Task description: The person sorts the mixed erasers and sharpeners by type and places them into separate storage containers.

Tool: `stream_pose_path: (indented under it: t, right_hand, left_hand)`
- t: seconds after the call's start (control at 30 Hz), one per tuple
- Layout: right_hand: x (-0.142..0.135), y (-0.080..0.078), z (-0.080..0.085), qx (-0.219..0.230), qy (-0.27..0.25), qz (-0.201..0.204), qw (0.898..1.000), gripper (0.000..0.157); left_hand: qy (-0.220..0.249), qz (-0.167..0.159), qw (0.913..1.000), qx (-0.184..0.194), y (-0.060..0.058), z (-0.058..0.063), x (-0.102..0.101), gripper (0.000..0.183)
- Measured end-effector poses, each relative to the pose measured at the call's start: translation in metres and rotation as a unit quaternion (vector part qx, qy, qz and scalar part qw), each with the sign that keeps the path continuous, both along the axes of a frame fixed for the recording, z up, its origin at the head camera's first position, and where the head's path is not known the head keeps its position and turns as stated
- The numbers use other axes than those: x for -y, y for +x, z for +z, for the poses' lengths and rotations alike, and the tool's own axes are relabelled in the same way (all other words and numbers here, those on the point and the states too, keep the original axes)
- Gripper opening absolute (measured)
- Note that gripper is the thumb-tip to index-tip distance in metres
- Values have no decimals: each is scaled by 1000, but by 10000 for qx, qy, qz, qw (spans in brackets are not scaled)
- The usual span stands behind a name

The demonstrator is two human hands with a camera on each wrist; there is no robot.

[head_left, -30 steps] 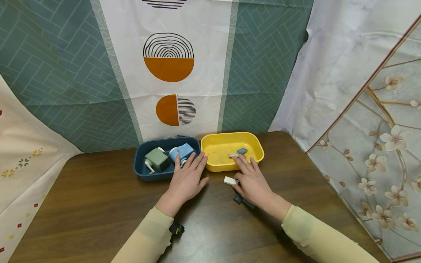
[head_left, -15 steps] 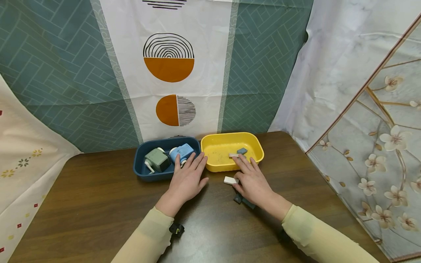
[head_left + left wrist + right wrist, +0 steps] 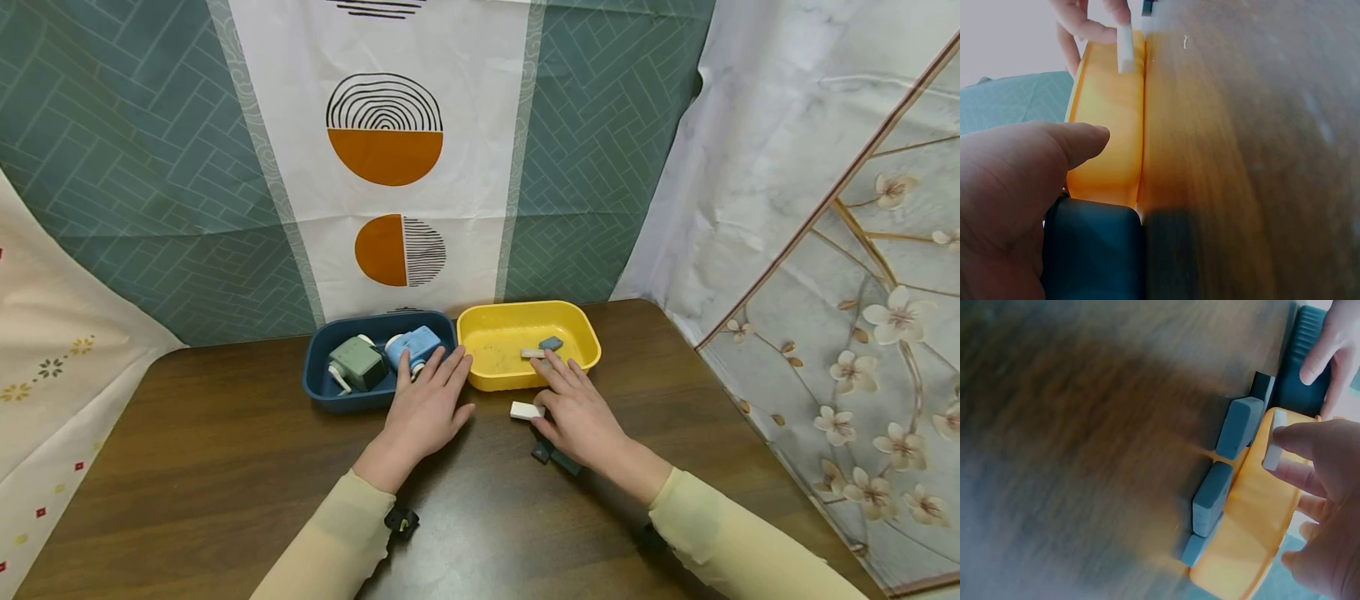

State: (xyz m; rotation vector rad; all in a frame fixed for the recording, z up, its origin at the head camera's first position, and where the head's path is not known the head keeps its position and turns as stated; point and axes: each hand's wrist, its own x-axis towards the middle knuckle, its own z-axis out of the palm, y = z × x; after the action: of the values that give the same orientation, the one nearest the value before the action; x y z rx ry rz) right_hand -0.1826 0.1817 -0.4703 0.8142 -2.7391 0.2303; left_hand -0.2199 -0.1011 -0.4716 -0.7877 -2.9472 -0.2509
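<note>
My right hand (image 3: 579,417) pinches a small white block (image 3: 526,411) between thumb and index finger, just in front of the yellow tray (image 3: 487,380). In the right wrist view the white block (image 3: 1275,439) stands out against that tray's side. The other right fingers reach over the tray's front rim. My left hand (image 3: 424,410) rests with straight, spread fingers over the right end of the navy tray (image 3: 341,406), partly covering a blue bottle (image 3: 417,342). A green pump bottle (image 3: 360,364) lies beside it in the navy tray. The left hand holds nothing.
Inside the yellow tray lie a blue-grey block (image 3: 551,342) and a pale block (image 3: 531,353). Several grey blocks, such as this one (image 3: 1212,499), lie on the brown table (image 3: 225,467) under my right hand. A patterned curtain (image 3: 585,208) hangs behind the trays.
</note>
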Motion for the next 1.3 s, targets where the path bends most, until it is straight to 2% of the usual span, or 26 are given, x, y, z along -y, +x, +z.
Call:
stream_pose_path:
  t: [0.67, 1.07, 1.3]
  right_hand:
    - [-6, 10, 14, -137, -168, 66, 9997, 22]
    - [-11, 8, 25, -243, -347, 74, 9991, 21]
    - [-12, 6, 32, -131, -335, 3, 9994, 21]
  left_hand:
    - [-6, -10, 10000, -13, 1, 1, 1, 81]
    - [-73, 25, 10000, 24, -1, 0, 0, 82]
    - [-92, -12, 10000, 9, -1, -1, 0, 82]
